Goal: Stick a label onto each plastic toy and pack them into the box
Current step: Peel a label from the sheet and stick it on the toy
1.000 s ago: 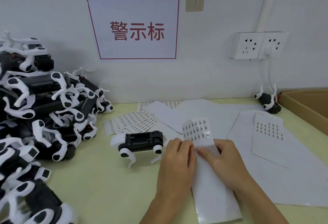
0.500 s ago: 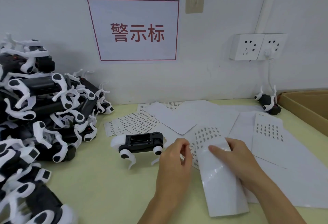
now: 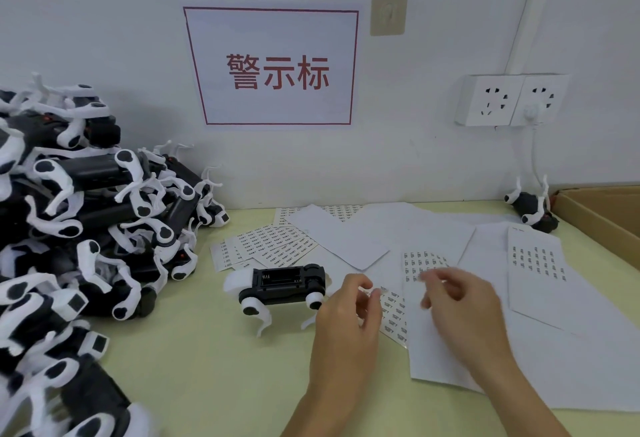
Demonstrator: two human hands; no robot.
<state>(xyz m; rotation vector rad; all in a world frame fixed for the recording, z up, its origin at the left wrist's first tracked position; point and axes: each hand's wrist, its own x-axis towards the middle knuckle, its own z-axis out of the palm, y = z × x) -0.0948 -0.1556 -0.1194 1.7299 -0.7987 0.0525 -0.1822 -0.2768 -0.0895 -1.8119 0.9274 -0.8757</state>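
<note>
- Table (image 3: pixel 194 377): pale green top fills the lower frame and meets a white wall behind.
- Toy pile (image 3: pixel 79 228): heap of black-and-white plastic toys along the left edge, unsorted, well apart from both hands.
- Box (image 3: pixel 609 218): open cardboard carton at the right edge, mid-height. One toy (image 3: pixel 531 209) lies just outside its near corner.
- Label sheets (image 3: pixel 535 263): several white sheets are spread across centre and right, some still carrying printed stickers. The working sheet (image 3: pixel 426 263) lies flat under the right hand.
- Current toy (image 3: pixel 280 284): lies belly-up at frame centre with the battery bay exposed. Long axis runs left-right across the frame. It sits just left of, and slightly above, the left hand.
- Left hand (image 3: pixel 349 319): the nearer hand to the toy, close to its right end but not touching. Thumb and forefinger are pinched, apparently on a small peeled label (image 3: pixel 375 293); the motion blur makes this uncertain.
- Right hand (image 3: pixel 460 305): hovers over the working sheet, farther from the toy. Fingers are loosely curled and blurred, and I cannot tell whether they hold anything.
- Judgement: the coming move is a short carry leftward to the upturned underside, led by the left hand.
</note>
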